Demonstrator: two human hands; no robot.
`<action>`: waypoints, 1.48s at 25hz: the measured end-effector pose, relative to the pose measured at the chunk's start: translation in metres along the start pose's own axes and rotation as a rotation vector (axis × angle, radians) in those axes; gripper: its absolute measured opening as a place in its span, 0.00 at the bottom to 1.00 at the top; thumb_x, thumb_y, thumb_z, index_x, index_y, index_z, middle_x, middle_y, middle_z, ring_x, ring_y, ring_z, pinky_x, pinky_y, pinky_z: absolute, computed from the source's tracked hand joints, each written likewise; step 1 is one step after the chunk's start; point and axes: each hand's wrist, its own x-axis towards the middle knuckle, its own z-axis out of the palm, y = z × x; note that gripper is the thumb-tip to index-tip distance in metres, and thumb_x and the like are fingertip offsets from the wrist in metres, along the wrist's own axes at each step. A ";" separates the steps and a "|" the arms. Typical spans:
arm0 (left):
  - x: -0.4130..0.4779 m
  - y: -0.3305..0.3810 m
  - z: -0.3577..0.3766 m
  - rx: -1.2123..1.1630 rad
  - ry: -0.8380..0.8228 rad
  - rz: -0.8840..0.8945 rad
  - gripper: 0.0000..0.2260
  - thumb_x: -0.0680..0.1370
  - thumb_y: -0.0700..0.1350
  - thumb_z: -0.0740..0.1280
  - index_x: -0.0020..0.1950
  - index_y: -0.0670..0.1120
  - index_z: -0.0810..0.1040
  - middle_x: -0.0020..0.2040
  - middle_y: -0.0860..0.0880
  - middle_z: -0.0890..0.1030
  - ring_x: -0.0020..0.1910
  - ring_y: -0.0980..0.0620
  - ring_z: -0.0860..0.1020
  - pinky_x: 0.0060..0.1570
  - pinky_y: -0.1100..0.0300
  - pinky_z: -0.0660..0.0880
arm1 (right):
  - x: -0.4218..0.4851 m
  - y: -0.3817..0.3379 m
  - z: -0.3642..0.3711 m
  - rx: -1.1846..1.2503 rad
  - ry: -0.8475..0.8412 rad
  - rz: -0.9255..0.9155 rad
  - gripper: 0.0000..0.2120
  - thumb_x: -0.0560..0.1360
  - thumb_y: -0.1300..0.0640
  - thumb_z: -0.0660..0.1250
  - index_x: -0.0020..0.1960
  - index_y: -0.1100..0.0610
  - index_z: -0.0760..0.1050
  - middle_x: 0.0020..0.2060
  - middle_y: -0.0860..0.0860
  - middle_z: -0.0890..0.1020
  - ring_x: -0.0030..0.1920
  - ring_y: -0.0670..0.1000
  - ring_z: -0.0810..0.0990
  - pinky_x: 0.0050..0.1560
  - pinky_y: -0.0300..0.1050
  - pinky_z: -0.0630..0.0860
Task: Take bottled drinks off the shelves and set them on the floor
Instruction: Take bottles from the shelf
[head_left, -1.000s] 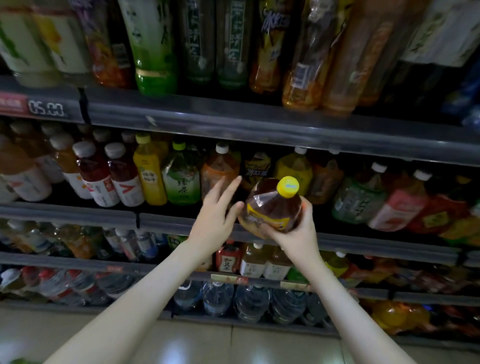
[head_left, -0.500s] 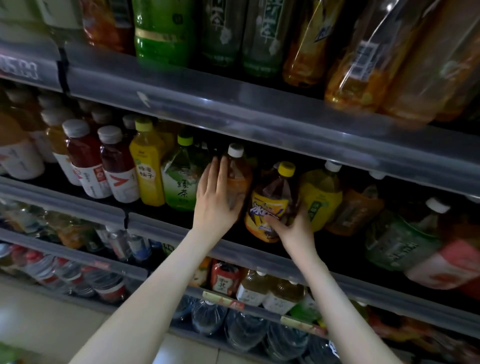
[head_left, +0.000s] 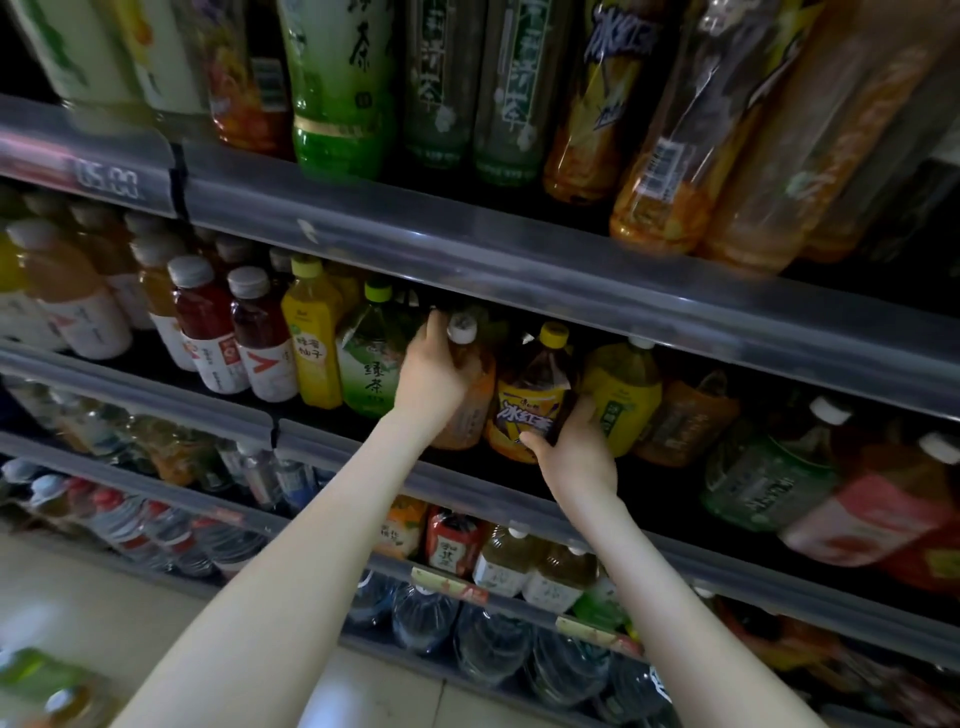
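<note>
Two grips curled: left grip (head_left: 434, 376) round the white-capped bottle (head_left: 470, 415), right grip (head_left: 576, 454) round the yellow-capped bottle (head_left: 535, 387) beside it.

The iced-tea bottle (head_left: 527, 415) is clear, glossy plastic with a shiny film label and a matt yellow cap (head_left: 554, 335). The shelf rail (head_left: 519, 270) is smooth, translucent grey plastic. The floor (head_left: 104, 613) tiles are polished and gleam.

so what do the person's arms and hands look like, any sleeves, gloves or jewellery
Both are bare. The left forearm and right forearm are slim and show no sleeve anywhere up to the bottom edge of the view. The left hand and right hand wear no gloves. No watch, bracelet or ring is visible on either wrist or on the fingers that show.
</note>
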 end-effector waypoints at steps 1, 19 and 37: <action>-0.008 0.003 -0.005 -0.034 -0.013 0.009 0.19 0.74 0.41 0.69 0.62 0.38 0.69 0.55 0.39 0.78 0.55 0.40 0.76 0.47 0.58 0.70 | -0.010 -0.005 -0.003 0.082 0.026 -0.056 0.38 0.73 0.47 0.71 0.72 0.59 0.55 0.64 0.57 0.71 0.63 0.58 0.74 0.50 0.50 0.78; -0.129 0.063 -0.019 0.104 -0.050 0.883 0.11 0.79 0.42 0.63 0.60 0.40 0.75 0.58 0.43 0.81 0.61 0.47 0.77 0.63 0.53 0.72 | -0.092 0.025 -0.052 0.440 -0.080 -0.238 0.40 0.68 0.56 0.77 0.73 0.50 0.60 0.67 0.45 0.67 0.61 0.38 0.68 0.52 0.22 0.65; -0.092 0.146 0.140 0.052 -0.207 0.511 0.18 0.75 0.48 0.68 0.60 0.38 0.75 0.47 0.40 0.82 0.40 0.42 0.82 0.31 0.60 0.73 | -0.029 0.158 -0.109 0.192 0.002 -0.053 0.37 0.73 0.53 0.72 0.76 0.49 0.56 0.72 0.53 0.65 0.68 0.54 0.68 0.64 0.52 0.72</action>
